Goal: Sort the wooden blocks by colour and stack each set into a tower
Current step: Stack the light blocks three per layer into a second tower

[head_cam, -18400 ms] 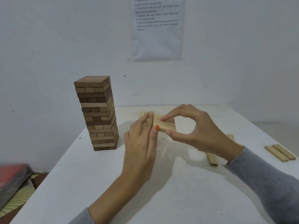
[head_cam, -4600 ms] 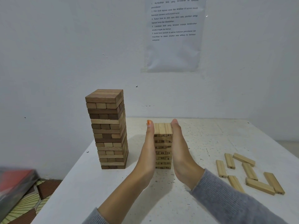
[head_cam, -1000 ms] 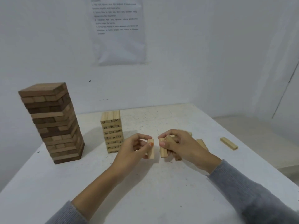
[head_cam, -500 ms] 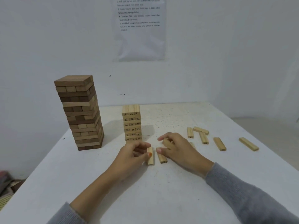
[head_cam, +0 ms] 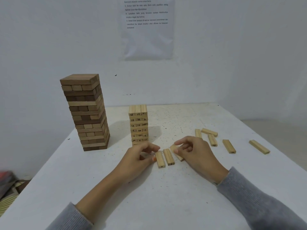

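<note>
A tall tower of brown blocks (head_cam: 86, 113) stands at the left of the white table (head_cam: 149, 196). Right of it is a shorter tower of light numbered blocks (head_cam: 138, 125). In front of that tower three light blocks lie side by side. My left hand (head_cam: 139, 156) has curled fingers and pinches the leftmost block (head_cam: 160, 160) with thumb and index finger. The middle block (head_cam: 168, 156) lies free. My right hand (head_cam: 194, 153) pinches the third block (head_cam: 176, 151) between thumb and index finger, slightly angled on the table.
Several loose light blocks (head_cam: 212, 140) lie on the table to the right, the farthest one (head_cam: 259, 146) near the right edge. A printed sheet (head_cam: 147, 27) hangs on the wall behind. The table's left edge drops to patterned items on the floor (head_cam: 8, 188).
The blocks between my hands now lie flat in a row of three. My right hand has brought a third block beside the other two. The view has shifted right.
</note>
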A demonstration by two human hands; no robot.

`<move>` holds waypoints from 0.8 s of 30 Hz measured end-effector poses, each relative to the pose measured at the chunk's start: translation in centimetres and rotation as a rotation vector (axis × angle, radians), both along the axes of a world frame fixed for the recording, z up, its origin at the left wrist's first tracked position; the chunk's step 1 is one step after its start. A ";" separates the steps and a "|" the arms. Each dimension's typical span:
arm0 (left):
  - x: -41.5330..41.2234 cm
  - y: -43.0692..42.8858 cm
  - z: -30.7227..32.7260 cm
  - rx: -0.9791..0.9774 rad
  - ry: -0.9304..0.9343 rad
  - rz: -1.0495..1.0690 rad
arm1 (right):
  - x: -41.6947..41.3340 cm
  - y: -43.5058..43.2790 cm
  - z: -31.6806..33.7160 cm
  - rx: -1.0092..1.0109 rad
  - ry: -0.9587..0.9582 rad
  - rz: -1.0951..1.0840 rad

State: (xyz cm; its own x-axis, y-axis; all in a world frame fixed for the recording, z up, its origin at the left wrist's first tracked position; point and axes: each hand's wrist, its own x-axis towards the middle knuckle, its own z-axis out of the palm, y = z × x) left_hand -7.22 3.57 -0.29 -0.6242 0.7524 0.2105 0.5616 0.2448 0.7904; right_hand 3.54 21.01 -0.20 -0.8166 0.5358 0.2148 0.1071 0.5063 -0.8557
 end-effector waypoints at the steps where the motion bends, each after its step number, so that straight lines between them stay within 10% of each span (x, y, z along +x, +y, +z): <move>1: 0.0 0.0 -0.1 0.009 0.003 0.003 | 0.1 -0.1 0.1 0.049 -0.028 -0.007; 10: 0.8 0.2 -0.5 0.058 0.074 0.043 | 1.2 -1.1 -0.2 0.284 -0.174 0.254; 24: 4.3 0.3 -1.6 -0.439 0.556 0.122 | 2.4 -1.1 -1.2 0.755 -0.551 0.230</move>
